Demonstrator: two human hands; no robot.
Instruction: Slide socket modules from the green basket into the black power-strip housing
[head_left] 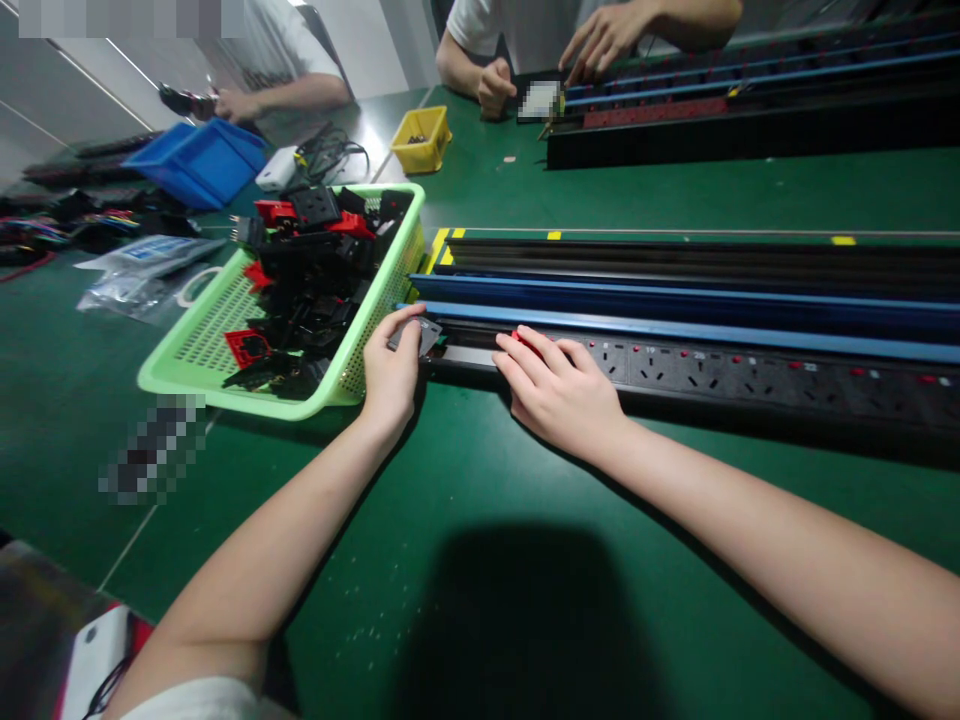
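My left hand is closed, thumb against fingers, on a dark socket module at the left end of a long black power strip. My right hand lies over the strip further right, fingers bent across its top and its thumb mostly hidden. Under those fingertips a red part shows, mostly covered. Between my hands, a pale stretch of the strip's channel is exposed. To the right run black sockets with red dots and white numbers.
A green basket of black and red modules stands beside my left hand. Behind the strip lie blue-edged rails. Further off are a blue bin, a yellow box and two people, one with hands at another long strip.
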